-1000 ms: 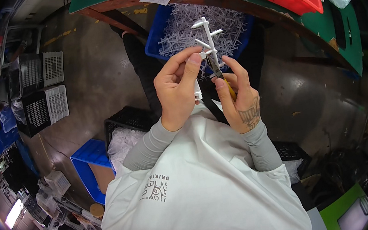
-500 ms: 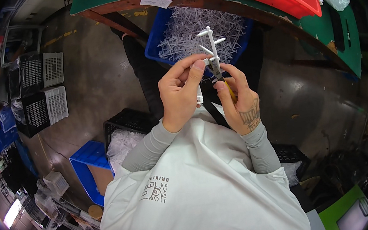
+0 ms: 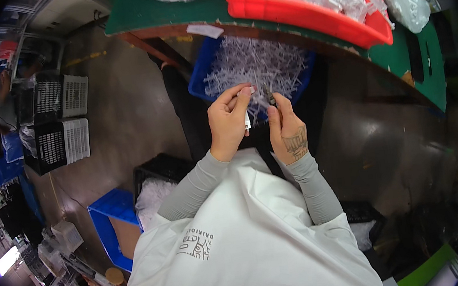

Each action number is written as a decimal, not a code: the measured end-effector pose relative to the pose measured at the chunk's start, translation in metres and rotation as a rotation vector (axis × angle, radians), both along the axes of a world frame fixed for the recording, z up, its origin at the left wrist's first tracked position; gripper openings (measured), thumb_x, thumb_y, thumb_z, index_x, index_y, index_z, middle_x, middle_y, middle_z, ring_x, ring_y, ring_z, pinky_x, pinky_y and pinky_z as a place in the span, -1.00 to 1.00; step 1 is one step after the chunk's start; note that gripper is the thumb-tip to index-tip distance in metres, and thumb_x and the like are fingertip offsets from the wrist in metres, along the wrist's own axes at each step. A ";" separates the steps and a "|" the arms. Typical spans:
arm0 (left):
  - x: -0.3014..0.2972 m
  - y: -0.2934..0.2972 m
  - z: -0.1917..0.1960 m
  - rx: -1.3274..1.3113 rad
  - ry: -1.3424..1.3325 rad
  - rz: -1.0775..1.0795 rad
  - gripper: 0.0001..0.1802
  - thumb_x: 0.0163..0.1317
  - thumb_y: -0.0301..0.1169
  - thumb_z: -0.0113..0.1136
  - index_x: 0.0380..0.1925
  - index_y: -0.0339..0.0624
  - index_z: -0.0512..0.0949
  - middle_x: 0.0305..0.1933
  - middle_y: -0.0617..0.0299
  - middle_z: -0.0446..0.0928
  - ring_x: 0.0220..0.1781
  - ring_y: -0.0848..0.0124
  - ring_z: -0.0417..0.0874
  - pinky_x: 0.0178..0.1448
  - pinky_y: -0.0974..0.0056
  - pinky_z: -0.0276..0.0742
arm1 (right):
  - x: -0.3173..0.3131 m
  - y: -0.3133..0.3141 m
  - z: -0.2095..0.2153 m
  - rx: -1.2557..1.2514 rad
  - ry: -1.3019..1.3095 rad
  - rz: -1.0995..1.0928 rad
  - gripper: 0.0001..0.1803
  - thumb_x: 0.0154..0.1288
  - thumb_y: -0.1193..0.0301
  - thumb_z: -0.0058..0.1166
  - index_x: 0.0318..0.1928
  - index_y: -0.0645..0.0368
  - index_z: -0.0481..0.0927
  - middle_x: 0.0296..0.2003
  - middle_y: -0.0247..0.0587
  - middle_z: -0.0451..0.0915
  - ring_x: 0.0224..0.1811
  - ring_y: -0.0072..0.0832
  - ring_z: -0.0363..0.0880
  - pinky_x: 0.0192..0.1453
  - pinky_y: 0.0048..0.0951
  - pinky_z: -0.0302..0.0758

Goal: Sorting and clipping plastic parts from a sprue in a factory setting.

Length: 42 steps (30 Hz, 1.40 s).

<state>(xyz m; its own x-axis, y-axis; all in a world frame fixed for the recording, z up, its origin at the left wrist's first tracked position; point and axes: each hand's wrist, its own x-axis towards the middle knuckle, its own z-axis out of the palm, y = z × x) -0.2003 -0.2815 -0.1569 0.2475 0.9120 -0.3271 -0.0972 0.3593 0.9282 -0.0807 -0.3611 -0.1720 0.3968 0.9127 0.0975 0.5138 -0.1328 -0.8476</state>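
Note:
My left hand (image 3: 228, 121) is closed on small white plastic parts (image 3: 247, 121); one end shows at the fingertips and more shows below the palm. Just to the right, my right hand (image 3: 288, 128) grips a pair of side cutters. Only the dark jaws of the side cutters (image 3: 271, 99) stick out past the fingers; the handles are hidden in the hand. A small gap separates the cutters from the parts. Both hands are over the near edge of a blue bin (image 3: 197, 81), which is heaped with thin white plastic sprues (image 3: 253, 61).
A green table (image 3: 191, 13) overhangs the bin, bearing a red tray (image 3: 305, 17) of white plastic parts and stuffed clear bags (image 3: 406, 1). Black and white crates (image 3: 77, 140) stand on the left. A blue box (image 3: 112, 200) and a bag-filled black crate (image 3: 159, 171) sit near my left elbow.
The branched white sprue that stood up between my hands is out of them. The side cutters have come away from the left hand's parts, and the hands are slightly farther apart.

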 end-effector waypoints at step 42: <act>0.065 0.415 0.259 1.268 1.042 0.293 -0.53 0.33 -0.01 0.15 -0.07 -0.17 0.70 -0.07 0.05 0.72 -0.03 0.21 0.74 0.10 0.20 0.57 | 0.055 -0.063 -0.086 -0.231 0.360 -0.253 -0.72 0.48 0.18 0.06 -0.16 0.17 0.52 -0.56 -0.40 0.46 -0.57 -0.67 0.42 -0.50 -0.54 0.39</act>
